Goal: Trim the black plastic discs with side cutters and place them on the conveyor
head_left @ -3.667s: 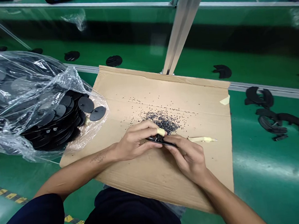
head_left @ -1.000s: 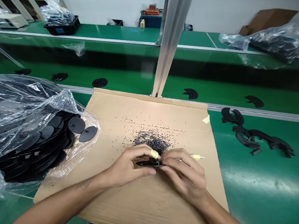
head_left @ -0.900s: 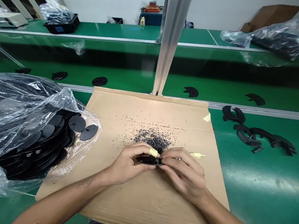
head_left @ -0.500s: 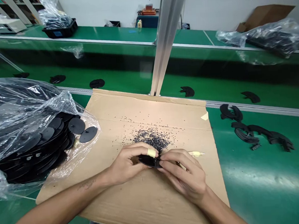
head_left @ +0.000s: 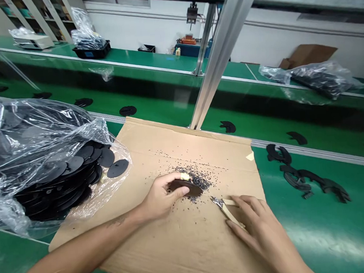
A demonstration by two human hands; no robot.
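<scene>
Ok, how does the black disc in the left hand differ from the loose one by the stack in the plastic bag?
The disc in the left hand is gripped, while the disc by the stack lies untouched. The gripped one sits over the cardboard sheet among black flakes; the other sits in the clear plastic bag. Both are black, thin and rounded.

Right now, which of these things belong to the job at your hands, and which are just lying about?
Part of the job:
left hand, holding a black disc
right hand, holding tape-handled snips
black crumbs on the cardboard sheet

Lying about:
bagged black discs
curved black pieces
</scene>
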